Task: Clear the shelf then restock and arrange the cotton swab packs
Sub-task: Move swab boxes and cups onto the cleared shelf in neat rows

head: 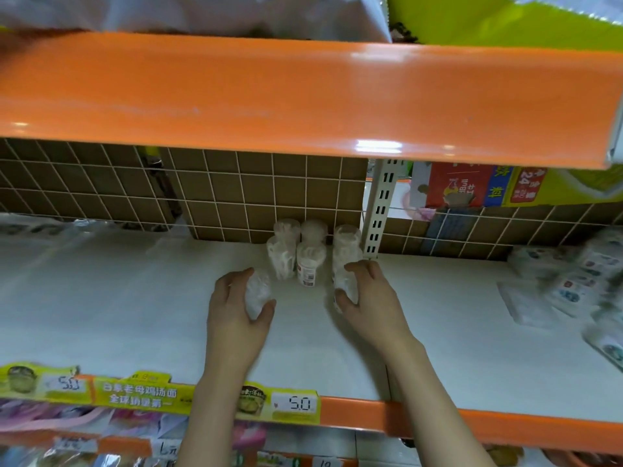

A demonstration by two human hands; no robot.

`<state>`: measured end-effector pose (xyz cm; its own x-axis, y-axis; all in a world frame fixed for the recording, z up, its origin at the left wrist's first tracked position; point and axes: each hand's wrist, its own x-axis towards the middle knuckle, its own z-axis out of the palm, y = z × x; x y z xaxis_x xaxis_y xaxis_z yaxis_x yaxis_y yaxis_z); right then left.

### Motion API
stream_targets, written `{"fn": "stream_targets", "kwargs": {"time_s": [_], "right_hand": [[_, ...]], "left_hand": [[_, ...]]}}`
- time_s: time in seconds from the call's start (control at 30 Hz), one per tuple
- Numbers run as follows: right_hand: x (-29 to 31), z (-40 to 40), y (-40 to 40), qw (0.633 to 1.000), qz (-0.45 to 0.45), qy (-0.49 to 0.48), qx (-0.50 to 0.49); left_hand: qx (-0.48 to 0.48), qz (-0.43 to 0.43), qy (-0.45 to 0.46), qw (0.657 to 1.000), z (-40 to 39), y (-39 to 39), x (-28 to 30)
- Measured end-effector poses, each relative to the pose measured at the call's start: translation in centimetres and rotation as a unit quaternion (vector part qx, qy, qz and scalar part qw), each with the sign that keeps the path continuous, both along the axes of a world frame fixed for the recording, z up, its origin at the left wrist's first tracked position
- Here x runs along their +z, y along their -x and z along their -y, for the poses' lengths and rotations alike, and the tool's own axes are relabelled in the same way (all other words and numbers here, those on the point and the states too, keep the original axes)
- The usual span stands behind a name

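Note:
Several clear round cotton swab packs [310, 261] stand in a tight cluster at the back of the white shelf [135, 308], against the brown grid backing. My left hand [236, 311] grips one more swab pack [258, 293] just left of the cluster, thumb under it. My right hand [367, 298] grips another swab pack [347, 281] at the cluster's right side, in front of a taller one. Both packs sit low on the shelf; whether they touch it is unclear.
An orange shelf [303, 99] hangs close overhead. A white slotted upright [379, 210] stands behind the cluster. Blurred white packets [573, 284] lie on the shelf at the right. Yellow price labels [296, 404] run along the orange front edge. Plastic-wrapped goods sit at far left.

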<state>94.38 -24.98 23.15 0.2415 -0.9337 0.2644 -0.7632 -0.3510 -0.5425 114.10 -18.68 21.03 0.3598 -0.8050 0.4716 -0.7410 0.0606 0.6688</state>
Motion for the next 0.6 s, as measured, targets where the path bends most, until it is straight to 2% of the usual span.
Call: {"fn": "stream_targets", "kwargs": {"time_s": [0.2,0.37,0.47,0.6], "right_hand": [[-1.0,0.0,1.1,1.0,0.0,0.019,-0.012],[-2.7,-2.3,3.4,0.997,0.007,0.025,-0.078],[-4.6,-3.7,5.3,0.993,-0.03,0.008,-0.117],[-6.4,-3.8,6.4,0.982,-0.102,-0.04,-0.154]], "left_hand": [[-0.034,0.007,-0.008,0.999,0.5,0.4,-0.6],[-0.078,0.016,-0.015,0.997,1.4,2.1,-0.6],[-0.098,0.025,-0.026,0.994,2.1,3.3,-0.8],[-0.096,0.096,-0.013,0.991,3.2,4.3,-0.8]]}}
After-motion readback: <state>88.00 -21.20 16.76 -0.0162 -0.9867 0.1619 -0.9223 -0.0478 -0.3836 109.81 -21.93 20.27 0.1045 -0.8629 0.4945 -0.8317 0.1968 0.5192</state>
